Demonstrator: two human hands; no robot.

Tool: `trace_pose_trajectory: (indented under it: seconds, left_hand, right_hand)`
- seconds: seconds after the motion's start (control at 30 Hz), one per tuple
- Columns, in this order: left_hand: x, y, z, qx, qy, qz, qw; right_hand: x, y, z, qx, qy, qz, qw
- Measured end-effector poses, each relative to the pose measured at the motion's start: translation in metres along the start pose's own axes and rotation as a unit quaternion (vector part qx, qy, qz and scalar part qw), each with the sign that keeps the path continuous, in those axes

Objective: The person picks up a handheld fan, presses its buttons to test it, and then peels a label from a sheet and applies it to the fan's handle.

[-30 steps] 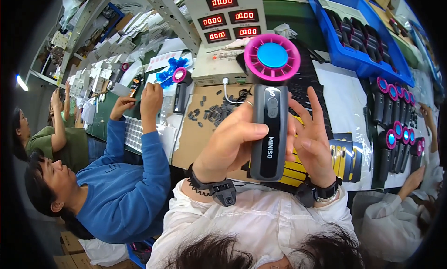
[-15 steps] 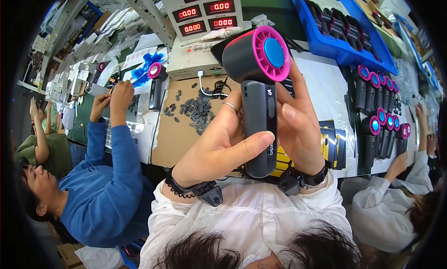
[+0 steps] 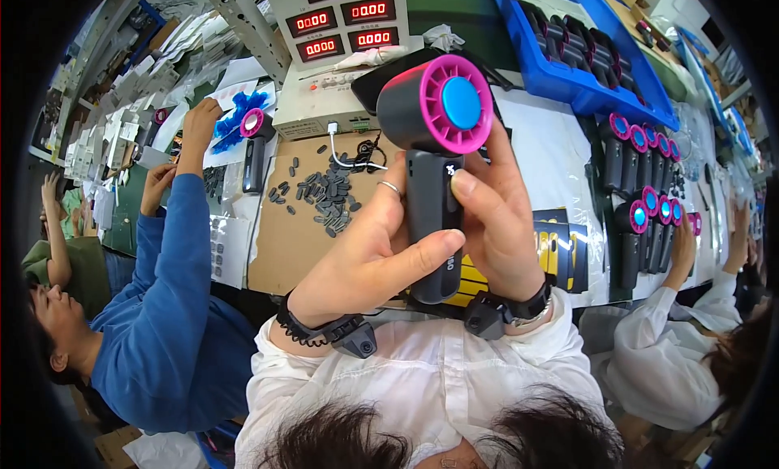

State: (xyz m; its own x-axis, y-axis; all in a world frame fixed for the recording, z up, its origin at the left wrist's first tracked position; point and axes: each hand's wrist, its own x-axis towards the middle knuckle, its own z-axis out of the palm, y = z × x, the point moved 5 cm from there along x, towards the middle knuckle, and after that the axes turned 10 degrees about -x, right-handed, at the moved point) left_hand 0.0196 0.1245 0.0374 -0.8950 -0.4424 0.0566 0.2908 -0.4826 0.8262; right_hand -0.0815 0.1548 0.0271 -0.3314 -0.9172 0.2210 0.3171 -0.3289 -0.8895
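A dark grey handheld fan (image 3: pixel 426 197) with a magenta ring and a blue centre stands upright in front of my chest, its head tilted toward the upper right. My left hand (image 3: pixel 357 262) wraps the handle from the left, with the thumb lying across its lower front. From the other side my right hand (image 3: pixel 503 221) grips the handle, its thumb pressing the front panel just under the head. Fingers of both hands are partly hidden behind the handle. Beyond my left hand, small dark oval pieces (image 3: pixel 324 197) lie scattered on a brown cardboard sheet (image 3: pixel 276 242).
A white meter box (image 3: pixel 312 104) with red displays and a white cable stands behind. The blue crate (image 3: pixel 584 92) at the far right holds dark fan parts. Several finished-looking fans (image 3: pixel 641 217) lie to the right. People work on both sides; a blue-sleeved arm (image 3: pixel 174 250) reaches over the table at left.
My right thumb has moved onto the front panel near the fan's head. The blue-sleeved person's hand has reached farther out, and a hand at right now touches the row of fans.
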Motion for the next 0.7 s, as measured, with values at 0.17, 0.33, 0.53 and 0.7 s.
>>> trace_pose_trajectory:
  seconds: [0.17, 0.33, 0.53, 0.7]
  left_hand:
    - [0.004, -0.004, -0.008, -0.017, -0.007, 0.017, 1.0]
    - [0.008, -0.001, -0.015, -0.003, -0.034, 0.025, 0.999]
    - [0.008, -0.002, -0.018, -0.003, -0.014, 0.048, 0.999]
    - [0.009, -0.004, -0.016, 0.02, -0.02, 0.037, 0.999]
  right_hand:
    - [0.002, 0.012, -0.009, -0.025, 0.021, 0.025, 0.999]
    - [0.001, 0.023, -0.015, 0.031, 0.0, 0.045, 0.999]
    - [0.0, 0.016, -0.011, -0.066, -0.038, 0.034, 0.997]
    - [-0.001, 0.011, -0.003, -0.107, -0.021, -0.032, 0.994]
